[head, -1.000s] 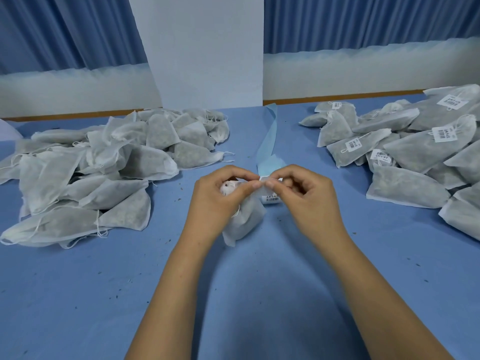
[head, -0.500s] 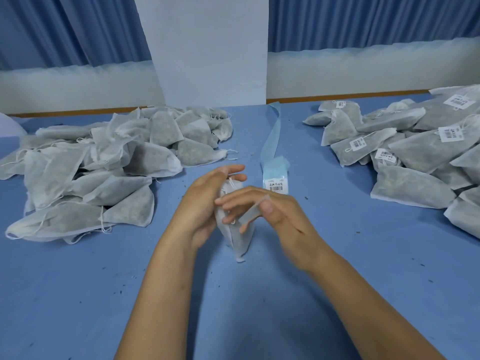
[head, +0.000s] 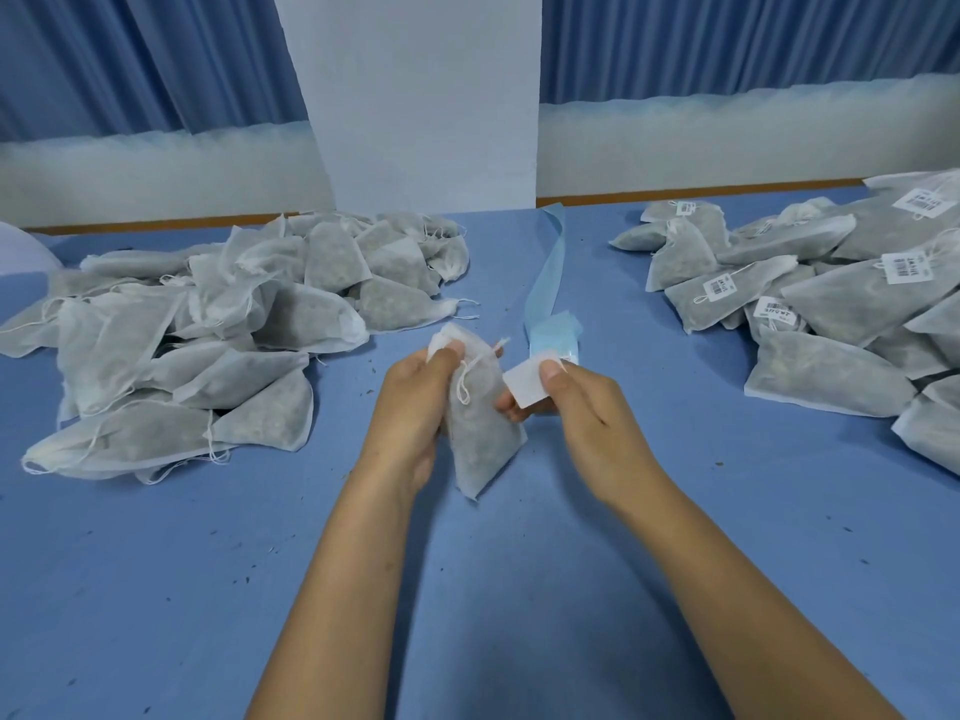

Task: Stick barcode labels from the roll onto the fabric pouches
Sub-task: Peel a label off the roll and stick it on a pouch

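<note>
A: While left hand [head: 415, 402] grips the grey filled fabric pouch [head: 480, 433] over the blue table [head: 156, 563], where's the white rectangular label [head: 525, 381]?
B: Pinched in right hand [head: 587, 407], beside it. Best to flatten pouch, then press smooth.

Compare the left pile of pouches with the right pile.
The left pile shows no stickers; several pouches in the right pile carry white barcode labels. The left pile lies almost wholly in view; the right pile runs off the right edge. Both are heaps of filled grey-white fabric pouches on the blue table.
</note>
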{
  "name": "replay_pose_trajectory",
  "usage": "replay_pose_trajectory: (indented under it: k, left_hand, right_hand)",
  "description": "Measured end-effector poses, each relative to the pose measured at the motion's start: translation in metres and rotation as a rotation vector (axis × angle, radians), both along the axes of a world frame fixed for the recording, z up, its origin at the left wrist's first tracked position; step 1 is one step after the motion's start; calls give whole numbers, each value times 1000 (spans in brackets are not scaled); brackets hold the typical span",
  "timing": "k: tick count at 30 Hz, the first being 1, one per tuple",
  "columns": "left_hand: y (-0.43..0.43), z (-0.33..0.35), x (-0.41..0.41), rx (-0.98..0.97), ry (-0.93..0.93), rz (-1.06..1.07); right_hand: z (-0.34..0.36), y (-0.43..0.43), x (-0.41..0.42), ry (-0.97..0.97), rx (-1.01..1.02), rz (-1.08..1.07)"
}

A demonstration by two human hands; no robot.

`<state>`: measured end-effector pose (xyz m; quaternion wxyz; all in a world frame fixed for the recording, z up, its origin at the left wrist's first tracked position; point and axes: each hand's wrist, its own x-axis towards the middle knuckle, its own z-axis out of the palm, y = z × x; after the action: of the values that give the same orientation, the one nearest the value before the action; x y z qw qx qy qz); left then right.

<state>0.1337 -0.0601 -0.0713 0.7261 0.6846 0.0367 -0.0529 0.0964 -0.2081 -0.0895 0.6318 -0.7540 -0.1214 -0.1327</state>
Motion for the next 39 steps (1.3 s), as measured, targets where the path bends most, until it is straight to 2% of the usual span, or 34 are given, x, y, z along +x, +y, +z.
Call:
replay_pose_trajectory:
  k: [3, 6, 8, 14, 20, 25, 30, 35, 39]
  left_hand:
    - [3, -1, 2, 10, -29, 36]
    - [4, -3, 2, 31, -27, 46]
    - [4, -5, 2, 37, -25, 19]
    - [0, -4, 0, 35, -13, -66]
    - [4, -2, 0, 31, 16, -88]
    - [3, -2, 2, 50, 24, -75]
    - [-2, -2, -1, 172, -49, -110]
    - [-1, -4, 2, 316, -56, -26]
    - [2, -5, 2, 247, -70, -5]
  right_hand:
    - [7, -5, -2, -113, -54, -7]
    - [10, -5, -5, -287, -87, 144]
    - [6, -2, -6, -327, -160, 208]
    - [-1, 2, -7, -312, -381, 178]
    - [3, -3, -7, -254, -360, 121]
    - [5, -6, -8, -283, -359, 106]
    - [2, -2, -8, -284, -460, 156]
    - [1, -2, -9, -272, -467, 176]
    - [4, -3, -7, -292, -392, 125]
